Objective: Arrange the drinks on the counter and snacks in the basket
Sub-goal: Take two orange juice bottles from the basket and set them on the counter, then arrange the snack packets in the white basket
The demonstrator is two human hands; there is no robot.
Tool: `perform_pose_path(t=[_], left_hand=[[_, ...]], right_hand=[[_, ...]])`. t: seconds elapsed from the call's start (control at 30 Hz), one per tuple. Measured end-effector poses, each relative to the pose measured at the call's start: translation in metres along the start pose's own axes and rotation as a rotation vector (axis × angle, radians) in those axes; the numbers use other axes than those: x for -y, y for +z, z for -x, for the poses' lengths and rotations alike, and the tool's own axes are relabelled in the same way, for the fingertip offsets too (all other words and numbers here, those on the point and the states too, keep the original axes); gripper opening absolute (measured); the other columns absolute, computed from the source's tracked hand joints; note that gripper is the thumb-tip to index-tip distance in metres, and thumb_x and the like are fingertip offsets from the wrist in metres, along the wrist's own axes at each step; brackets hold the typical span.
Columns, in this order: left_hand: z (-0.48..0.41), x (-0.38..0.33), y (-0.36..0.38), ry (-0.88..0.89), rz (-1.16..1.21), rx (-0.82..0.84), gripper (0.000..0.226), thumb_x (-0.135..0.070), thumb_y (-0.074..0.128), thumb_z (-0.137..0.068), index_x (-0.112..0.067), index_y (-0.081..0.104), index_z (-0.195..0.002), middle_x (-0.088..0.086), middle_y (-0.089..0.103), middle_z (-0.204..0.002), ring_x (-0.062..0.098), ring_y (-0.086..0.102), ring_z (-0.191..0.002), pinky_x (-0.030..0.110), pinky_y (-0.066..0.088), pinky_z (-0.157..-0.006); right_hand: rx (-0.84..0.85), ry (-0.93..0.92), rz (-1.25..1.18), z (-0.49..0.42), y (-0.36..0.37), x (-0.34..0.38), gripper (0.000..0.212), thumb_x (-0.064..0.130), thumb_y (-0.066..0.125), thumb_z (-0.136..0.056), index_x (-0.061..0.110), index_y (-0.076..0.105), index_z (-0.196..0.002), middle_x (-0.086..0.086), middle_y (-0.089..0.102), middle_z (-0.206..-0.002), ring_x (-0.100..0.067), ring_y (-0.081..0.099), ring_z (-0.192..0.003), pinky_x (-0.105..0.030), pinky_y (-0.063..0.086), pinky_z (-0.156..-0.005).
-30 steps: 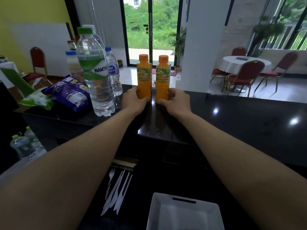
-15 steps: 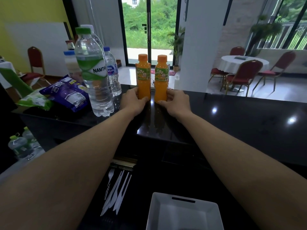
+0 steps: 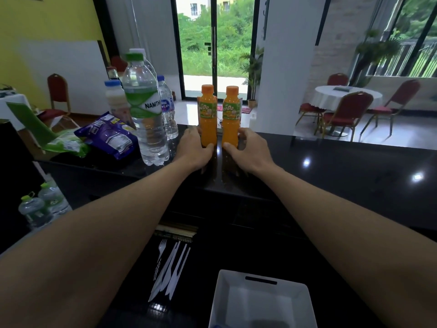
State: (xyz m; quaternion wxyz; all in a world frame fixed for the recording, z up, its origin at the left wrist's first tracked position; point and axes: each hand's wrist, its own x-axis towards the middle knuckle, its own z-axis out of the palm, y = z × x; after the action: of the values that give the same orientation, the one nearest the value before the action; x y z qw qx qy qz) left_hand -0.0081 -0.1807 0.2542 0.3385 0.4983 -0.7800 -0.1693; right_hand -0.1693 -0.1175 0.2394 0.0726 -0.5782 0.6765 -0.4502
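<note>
The black glossy table (image 3: 331,176) took up most of the view, both bare arms stretched out over it. Down front sat a white basket (image 3: 236,290), nothing in it that I could make out. The biggest container was the clear water bottle (image 3: 146,114) with a green cap, full and upright, with a smaller water bottle (image 3: 168,110) and a milky one (image 3: 115,98) just behind it. A purple snack bag (image 3: 108,136) and a green snack bag (image 3: 66,144) lay beside those on the left. Two orange juice bottles (image 3: 208,114) stood upright side by side, both full. The left hand (image 3: 194,147) was wrapped around the left one's base, the right hand (image 3: 248,147) around the right one's. White plastic cutlery (image 3: 168,271) lay on the lower shelf.
</note>
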Motion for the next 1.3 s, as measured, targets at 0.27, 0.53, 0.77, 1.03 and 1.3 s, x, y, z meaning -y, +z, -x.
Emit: perform_pose_path(t=[0.27, 0.53, 0.77, 1.03, 1.3], left_hand=[[0.044, -0.017, -0.026, 0.141, -0.161, 0.116, 0.058, -0.046, 0.047, -0.1, -0.016, 0.04, -0.149, 0.008, 0.046, -0.15, 0.028, 0.045, -0.135, 0.048, 0.041, -0.108], [0.099, -0.021, -0.043, 0.282, -0.118, 0.074, 0.044, -0.044, 0.048, -0.1, -0.02, 0.054, -0.136, 0.004, 0.058, -0.132, 0.024, 0.053, -0.122, 0.045, 0.044, -0.102], [0.138, -0.014, -0.048, 0.393, -0.111, 0.035, 0.038, -0.036, 0.053, -0.099, -0.014, 0.059, -0.131, 0.004, 0.059, -0.127, 0.022, 0.052, -0.12, 0.043, 0.041, -0.104], [0.17, 0.0, -0.041, 0.529, -0.122, -0.145, 0.018, -0.027, 0.058, -0.093, -0.014, 0.06, -0.106, 0.003, 0.055, -0.104, 0.022, 0.051, -0.1, 0.036, 0.038, -0.089], [0.218, 0.014, -0.009, 0.626, -0.006, 0.181, 0.01, -0.027, 0.059, -0.095, -0.018, 0.059, -0.099, -0.007, 0.051, -0.089, 0.012, 0.049, -0.08, 0.035, 0.046, -0.075]], right_hand=[[0.051, -0.15, 0.113, 0.052, -0.032, 0.009, 0.057, 0.065, 0.055, -0.089, 0.026, 0.059, -0.131, 0.003, 0.065, -0.129, -0.006, 0.05, -0.102, -0.027, 0.041, -0.084], [0.091, -0.255, 0.209, 0.103, -0.053, 0.032, 0.065, 0.062, 0.052, -0.094, 0.022, 0.051, -0.145, 0.001, 0.055, -0.144, -0.018, 0.047, -0.133, -0.047, 0.039, -0.112], [0.011, -0.359, 0.215, 0.141, -0.053, 0.042, 0.056, 0.052, 0.056, -0.095, 0.016, 0.057, -0.137, -0.003, 0.062, -0.13, -0.018, 0.052, -0.12, -0.043, 0.044, -0.104], [0.021, -0.376, 0.236, 0.189, -0.061, 0.039, 0.04, 0.044, 0.061, -0.096, 0.016, 0.062, -0.125, 0.003, 0.062, -0.112, -0.007, 0.054, -0.101, -0.027, 0.048, -0.089], [0.172, -0.148, 0.233, 0.258, -0.057, -0.002, 0.044, 0.051, 0.064, -0.091, 0.023, 0.063, -0.124, 0.009, 0.063, -0.107, -0.004, 0.059, -0.097, -0.031, 0.053, -0.088]])
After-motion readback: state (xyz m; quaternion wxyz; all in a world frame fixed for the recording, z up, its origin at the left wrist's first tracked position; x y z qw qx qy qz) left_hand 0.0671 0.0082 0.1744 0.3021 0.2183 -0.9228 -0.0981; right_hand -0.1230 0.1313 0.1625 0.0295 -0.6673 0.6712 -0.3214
